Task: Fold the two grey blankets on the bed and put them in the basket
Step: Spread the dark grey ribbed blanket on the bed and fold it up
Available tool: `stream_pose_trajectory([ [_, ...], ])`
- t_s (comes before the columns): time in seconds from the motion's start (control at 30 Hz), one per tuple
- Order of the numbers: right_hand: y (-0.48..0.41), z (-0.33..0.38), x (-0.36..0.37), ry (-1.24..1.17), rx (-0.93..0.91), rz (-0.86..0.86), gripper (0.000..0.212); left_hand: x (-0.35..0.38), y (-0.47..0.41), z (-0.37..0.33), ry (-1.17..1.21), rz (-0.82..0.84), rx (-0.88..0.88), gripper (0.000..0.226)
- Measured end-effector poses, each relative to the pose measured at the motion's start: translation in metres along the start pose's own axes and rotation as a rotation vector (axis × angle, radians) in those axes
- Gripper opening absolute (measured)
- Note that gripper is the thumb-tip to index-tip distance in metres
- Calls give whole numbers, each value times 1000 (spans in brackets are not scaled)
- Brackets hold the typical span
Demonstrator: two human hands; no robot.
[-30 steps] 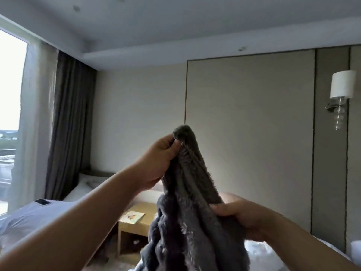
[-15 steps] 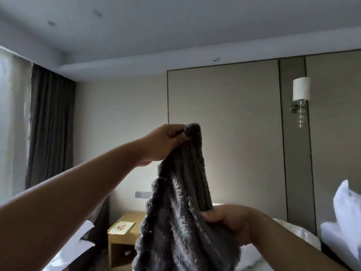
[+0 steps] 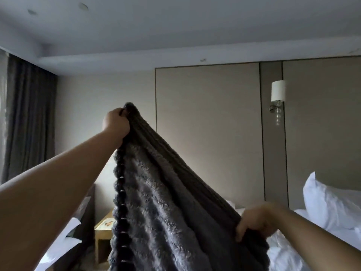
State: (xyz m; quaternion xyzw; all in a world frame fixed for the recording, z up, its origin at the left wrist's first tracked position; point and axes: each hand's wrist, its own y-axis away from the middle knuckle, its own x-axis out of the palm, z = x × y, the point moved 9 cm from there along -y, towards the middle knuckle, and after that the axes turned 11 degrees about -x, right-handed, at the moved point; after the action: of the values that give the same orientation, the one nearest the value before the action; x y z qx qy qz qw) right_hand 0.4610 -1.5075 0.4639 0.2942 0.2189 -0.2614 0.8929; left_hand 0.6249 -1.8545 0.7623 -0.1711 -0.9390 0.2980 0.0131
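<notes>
left hand [image 3: 116,122] pinched blanket [image 3: 166,202] corner at 11 o'clock | right hand [image 3: 256,223] gripped edge at 4 | risk: i judged plush could slip, spoiling fold

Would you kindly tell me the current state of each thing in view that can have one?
grey blanket: unfolded, held up in the air, stretched between both hands.
left hand: raised, grips the blanket's top corner.
right hand: lower, grips the blanket's edge.
wall lamp: appears unlit.
pillow: propped upright on the bed.
</notes>
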Motion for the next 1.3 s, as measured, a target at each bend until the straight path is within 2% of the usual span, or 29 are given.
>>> stream_pose_trajectory([
  [0.07,8,-26,-30,151,109,-164,34,-20,-7,17,37,-48,-47,21],
  [0.1,15,-30,-51,240,104,-287,32,-30,-11,25,45,-66,-62,22],
  [0.17,37,-10,-97,391,-55,-634,8,-48,-19,43,18,-101,-72,24],
  [0.2,53,4,-119,425,-160,-817,6,-54,-21,52,12,-113,-77,25],
  [0.27,94,34,-149,474,-363,-1233,19,-59,-25,69,53,-123,-113,30],
  [0.3,111,48,-153,523,-467,-1384,18,-60,-26,76,92,-127,-141,32],
  [0.33,116,59,-151,603,-527,-1419,16,-61,-26,82,116,-133,-165,33],
  [0.37,112,66,-147,676,-544,-1344,17,-62,-26,87,118,-142,-178,34],
  [0.5,66,21,-129,604,-308,-868,9,-62,-15,116,15,-141,-189,32],
  [0.63,33,-28,-100,640,-195,-559,16,-49,5,150,-74,-89,-210,33],
  [0.73,25,-74,-87,684,39,-412,17,-37,13,176,-65,-75,-284,31],
  [0.8,25,-99,-93,724,135,-464,24,-29,13,192,-21,-51,-334,30],
  [0.9,28,-115,-115,635,140,-687,17,-23,10,207,-4,-44,-383,34],
  [0.97,30,-110,-130,415,86,-890,23,-18,8,211,41,-34,-434,40],
  [1.03,41,-94,-143,86,-12,-1166,29,-10,4,210,117,-21,-474,42],
  [1.1,51,-72,-148,-278,-169,-1404,32,0,0,204,200,-15,-483,41],
  [1.13,57,-57,-149,-395,-275,-1500,36,5,0,200,219,-14,-473,40],
  [1.17,62,-40,-149,-397,-382,-1559,35,10,1,196,212,-14,-455,39],
  [1.23,54,-9,-140,-183,-501,-1509,22,23,10,197,130,7,-412,42],
  [1.3,12,-14,-116,-40,-422,-1247,11,44,29,218,-14,81,-375,46],
])
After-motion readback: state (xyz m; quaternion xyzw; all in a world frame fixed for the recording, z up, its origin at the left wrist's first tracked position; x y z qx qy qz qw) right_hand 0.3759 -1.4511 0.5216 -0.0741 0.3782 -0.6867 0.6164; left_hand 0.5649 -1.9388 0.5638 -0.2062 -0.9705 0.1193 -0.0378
